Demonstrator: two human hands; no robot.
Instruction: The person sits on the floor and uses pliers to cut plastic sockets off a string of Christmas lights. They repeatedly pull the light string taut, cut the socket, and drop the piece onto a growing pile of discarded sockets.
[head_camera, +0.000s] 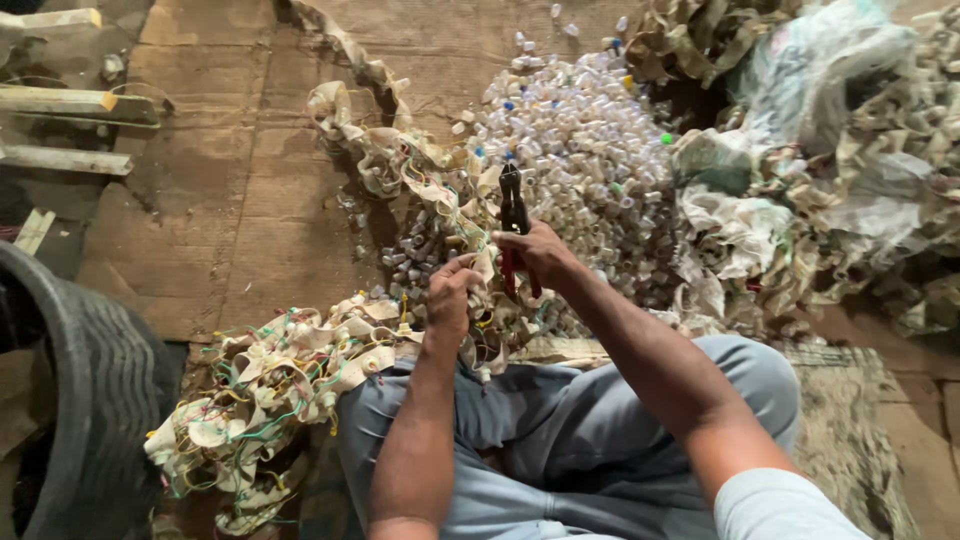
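**Cutting small caps off a wired strip, with a large pile already cut**

Seen from above, a seated person in grey-blue trousers works on a floor covered with flattened brown cardboard. The right hand (540, 255), just above the centre of the frame, is closed around the red handles of a pair of black cutting pliers (513, 215), whose tips point up the frame. The left hand (452, 300), just beside it to the left, is closed on a section of a cream-coloured strip (400, 165) threaded with thin green, yellow and red wires. The held section sits at the centre of the frame, touching the pliers.

How far along: a broad heap of small pale plastic caps (580, 140) fills the upper centre, which suggests that much cutting is done. A bundle of wired strip (270, 385) lies at lower left beside the person's knee, and the strip also trails up towards the top centre. Whether each of these lengths is finished or waiting cannot be told.

On the right lies a mound of crumpled strips and plastic sacking (820, 160). A dark rubber tyre (90, 390) curves along the lower left edge, and wooden slats (70, 130) lie at upper left.
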